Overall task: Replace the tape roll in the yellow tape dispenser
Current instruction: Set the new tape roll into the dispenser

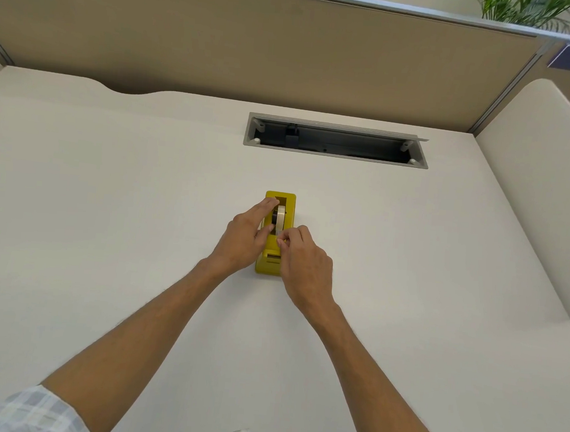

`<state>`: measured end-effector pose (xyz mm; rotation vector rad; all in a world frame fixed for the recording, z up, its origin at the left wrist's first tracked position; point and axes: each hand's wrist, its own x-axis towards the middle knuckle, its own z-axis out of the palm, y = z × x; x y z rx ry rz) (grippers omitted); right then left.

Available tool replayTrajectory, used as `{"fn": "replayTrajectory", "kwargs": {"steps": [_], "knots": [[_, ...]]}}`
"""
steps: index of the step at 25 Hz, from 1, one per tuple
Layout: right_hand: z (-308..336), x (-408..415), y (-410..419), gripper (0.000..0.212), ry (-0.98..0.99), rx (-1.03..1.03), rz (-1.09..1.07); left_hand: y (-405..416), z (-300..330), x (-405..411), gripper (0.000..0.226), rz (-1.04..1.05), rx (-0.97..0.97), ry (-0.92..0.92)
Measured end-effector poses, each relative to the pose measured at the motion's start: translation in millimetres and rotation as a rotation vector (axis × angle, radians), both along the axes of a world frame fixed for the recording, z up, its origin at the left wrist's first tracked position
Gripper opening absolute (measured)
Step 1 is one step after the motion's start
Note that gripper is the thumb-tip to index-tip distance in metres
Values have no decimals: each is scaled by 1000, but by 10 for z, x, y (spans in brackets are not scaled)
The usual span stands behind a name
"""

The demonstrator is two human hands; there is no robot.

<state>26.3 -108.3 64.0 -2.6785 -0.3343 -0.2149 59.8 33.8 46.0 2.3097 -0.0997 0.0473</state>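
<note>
A yellow tape dispenser (289,202) stands on the cream desk (107,202), its cutter end toward me. A pale tape roll (280,215) on a dark hub sits upright in its slot. My left hand (246,238) rests against the dispenser's left side, fingers along the wall beside the roll. My right hand (307,265) is over the front part, thumb and forefinger pinched on the loose end of the tape just in front of the roll. The dispenser's right lower side is hidden by my right hand.
An open grey cable tray slot (417,158) is cut into the desk behind the dispenser. A tan partition wall (289,52) closes the back. A cream side panel (545,188) rises at the right.
</note>
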Motion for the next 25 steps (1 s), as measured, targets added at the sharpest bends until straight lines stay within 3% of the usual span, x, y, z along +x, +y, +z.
{"fn": "replayTrajectory", "kwargs": {"steps": [7, 25], "knots": [[-45, -116, 34, 7, -133, -16, -8, -55, 37, -48, 50, 18, 65, 8], [-22, -170, 11, 8, -163, -30, -27, -235, 118, -31, 51, 180, 65, 73]]}}
